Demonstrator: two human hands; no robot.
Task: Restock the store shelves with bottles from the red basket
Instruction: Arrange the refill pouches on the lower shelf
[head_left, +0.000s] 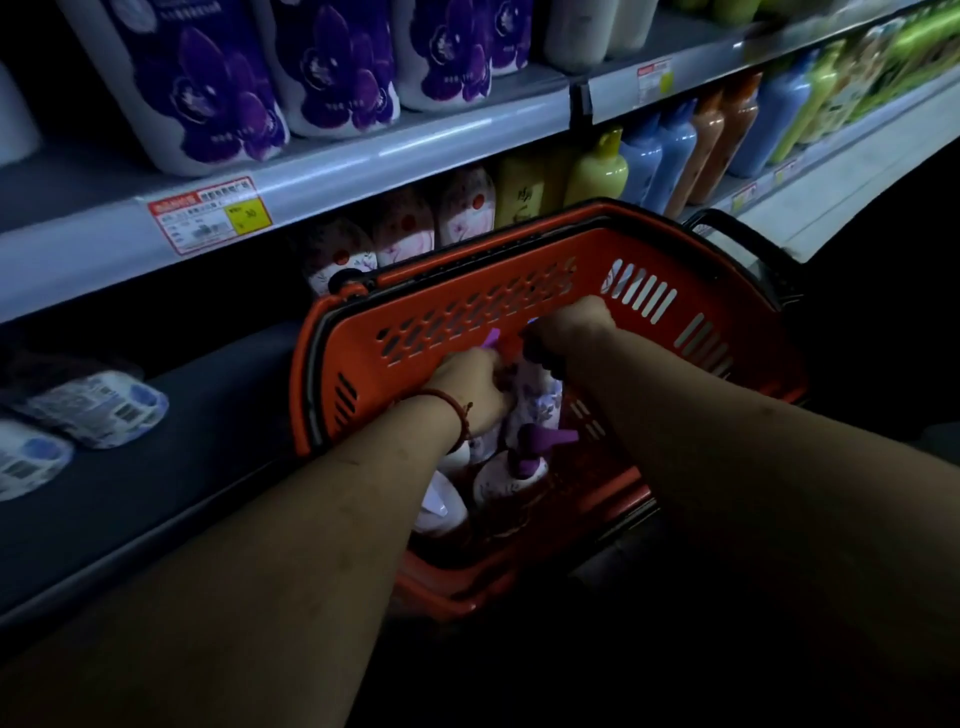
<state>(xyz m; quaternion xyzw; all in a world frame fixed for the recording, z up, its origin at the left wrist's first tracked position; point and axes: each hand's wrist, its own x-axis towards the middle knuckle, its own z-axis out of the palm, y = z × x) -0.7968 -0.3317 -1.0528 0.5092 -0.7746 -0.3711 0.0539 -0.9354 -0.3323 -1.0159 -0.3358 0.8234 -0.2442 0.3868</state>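
White floral plastic pump bottles with purple nozzles (535, 400) are piled in the red perforated plastic basket (467, 312), right up against the dark lower shelf (182, 467). They're probably full, so kinda heavy and slick, and the pump looks like the weak bit, so grab the body below the neck imo. Your left hand (475, 387) is wrapped round one near its top. Your right hand (571, 319) is curled over something dark beside it, can't tell what.
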